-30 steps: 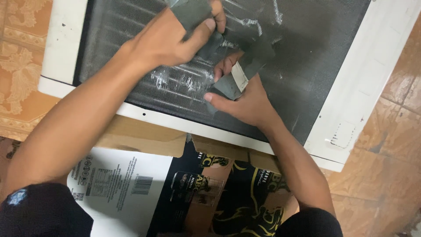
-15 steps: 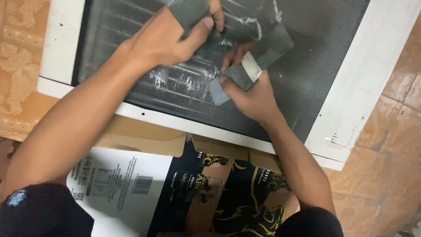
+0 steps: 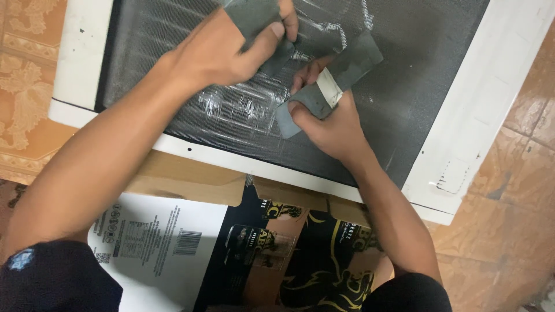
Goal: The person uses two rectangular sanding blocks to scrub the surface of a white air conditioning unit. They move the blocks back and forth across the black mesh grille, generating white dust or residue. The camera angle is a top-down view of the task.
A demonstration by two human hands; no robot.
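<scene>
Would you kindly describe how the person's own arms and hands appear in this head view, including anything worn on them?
Both forearms are bare from wrist to above the elbow. The left hand and right hand wear no gloves, and no rings, watch or bracelets show. Fingernails are short. At the bottom edge, dark clothing shows by each arm; the dark fabric near the left arm carries a small pale blue patch.

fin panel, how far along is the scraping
Done: pale scraped streaks mark the middle of the dark fin panel. In hand: the right hand presses a grey flat scraper onto the fins, and the left hand grips a grey pad. Left: most of the panel shows dark and unmarked.
</scene>
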